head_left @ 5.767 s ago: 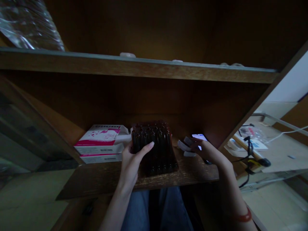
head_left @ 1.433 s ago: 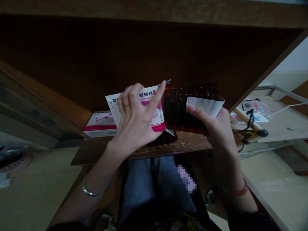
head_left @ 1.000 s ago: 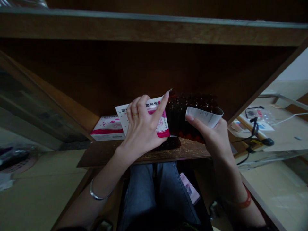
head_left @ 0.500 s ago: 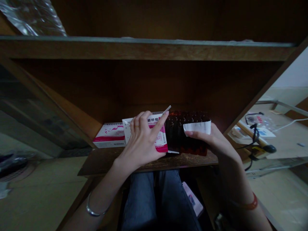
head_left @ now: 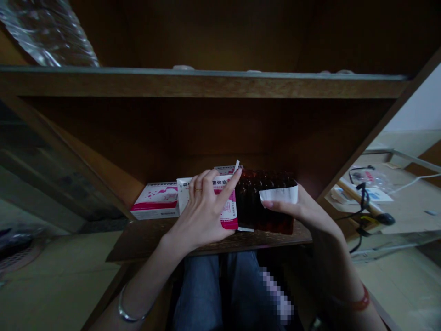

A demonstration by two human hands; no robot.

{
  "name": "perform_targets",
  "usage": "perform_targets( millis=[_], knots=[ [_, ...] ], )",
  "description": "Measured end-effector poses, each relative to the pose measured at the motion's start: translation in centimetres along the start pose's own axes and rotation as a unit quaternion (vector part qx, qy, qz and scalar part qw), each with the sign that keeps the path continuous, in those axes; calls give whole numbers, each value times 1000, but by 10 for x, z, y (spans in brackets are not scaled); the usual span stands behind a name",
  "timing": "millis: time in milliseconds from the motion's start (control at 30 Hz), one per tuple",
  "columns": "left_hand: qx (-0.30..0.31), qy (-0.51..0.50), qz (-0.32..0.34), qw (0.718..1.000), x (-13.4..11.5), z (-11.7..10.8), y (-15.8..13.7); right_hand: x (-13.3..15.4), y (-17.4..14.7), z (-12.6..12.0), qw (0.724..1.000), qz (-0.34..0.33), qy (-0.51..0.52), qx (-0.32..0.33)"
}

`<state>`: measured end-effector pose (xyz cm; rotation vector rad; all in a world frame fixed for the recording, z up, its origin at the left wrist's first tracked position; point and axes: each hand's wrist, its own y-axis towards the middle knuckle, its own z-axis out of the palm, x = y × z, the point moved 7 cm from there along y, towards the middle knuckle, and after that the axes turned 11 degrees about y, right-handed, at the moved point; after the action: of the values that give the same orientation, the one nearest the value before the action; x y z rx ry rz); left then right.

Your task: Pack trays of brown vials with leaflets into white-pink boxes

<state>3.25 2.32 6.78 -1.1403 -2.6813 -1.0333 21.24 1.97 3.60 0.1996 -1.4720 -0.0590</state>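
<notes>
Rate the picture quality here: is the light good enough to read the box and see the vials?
Head view: dim and underexposed inside the shelf; the pink and white box under the left hand shows print, too small to read; the dark vial tray held with a paper slip by the right hand is nearly black; the right edge is brighter; straight edges bow; a pixelated patch sits low centre.

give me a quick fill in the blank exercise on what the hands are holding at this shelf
1. The left hand holds a white and ____ carton.
2. The right hand holds a tray of dark vials and a folded white ____.
3. A second carton lies on the wooden shelf, to the ____ of the held one.

Missing words: pink; paper; left
</notes>
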Motion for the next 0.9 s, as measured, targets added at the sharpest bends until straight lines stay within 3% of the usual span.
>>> perform_targets(
  millis=[100,333,600,900],
  knots=[
    [-38,22,17,999,-1,-4,0,-3,-1,3,1000,-6,24,2],
    [-67,55,4,996,5,-7,0,6,-5,5,988,-132,24,-77],
    [-59,59,19,996,3,-9,-2,5,7,10,997,-62,22,35],
    [-50,53,11,997,2,-3,-6,0,8,13,1000,-15,17,9]
  ],
)
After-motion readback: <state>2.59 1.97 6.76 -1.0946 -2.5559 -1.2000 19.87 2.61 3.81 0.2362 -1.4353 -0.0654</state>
